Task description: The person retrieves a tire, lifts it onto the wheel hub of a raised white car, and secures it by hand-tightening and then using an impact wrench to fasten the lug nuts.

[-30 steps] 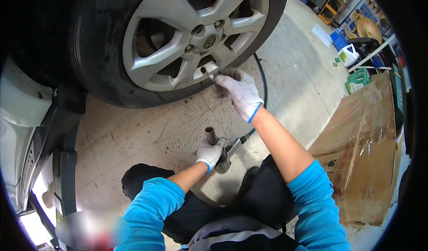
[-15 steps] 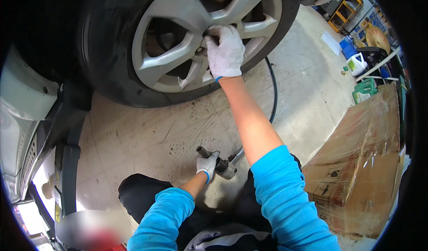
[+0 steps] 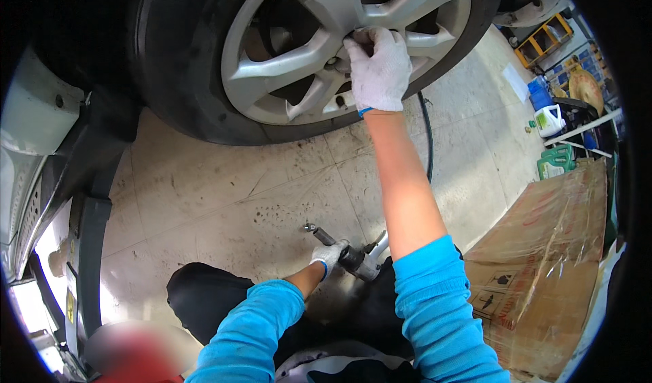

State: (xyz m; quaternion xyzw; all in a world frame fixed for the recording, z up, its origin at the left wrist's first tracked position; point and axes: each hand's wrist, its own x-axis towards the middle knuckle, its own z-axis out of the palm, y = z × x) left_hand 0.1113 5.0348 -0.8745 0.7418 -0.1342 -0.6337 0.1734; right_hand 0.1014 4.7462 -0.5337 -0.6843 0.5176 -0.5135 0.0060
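A silver alloy wheel [image 3: 282,66] with a black tyre [image 3: 180,77] fills the upper part of the view. My right hand [image 3: 382,74], in a white knit glove, reaches up to the wheel's centre. Its fingers are curled together by the wheel-nut recesses, and whatever they pinch is hidden. Low between my knees, my gloved left hand [image 3: 330,254] is wrapped round the front of an impact wrench [image 3: 356,260]. The wrench's long socket points up and left, with a small shiny piece at its tip that I cannot make out clearly.
A black hose [image 3: 428,138] runs over the tiled floor behind my right forearm. To the right stands a large plastic-wrapped cardboard box [image 3: 536,267], with green jugs [image 3: 557,162] and a white jug [image 3: 549,120] beyond it. Vehicle bodywork [image 3: 41,104] is at the left.
The wheel sits farther right and higher in the picture as the view shifts. My right hand stays at its centre. The wrench has turned slightly, and a shiny piece now shows at the socket's tip.
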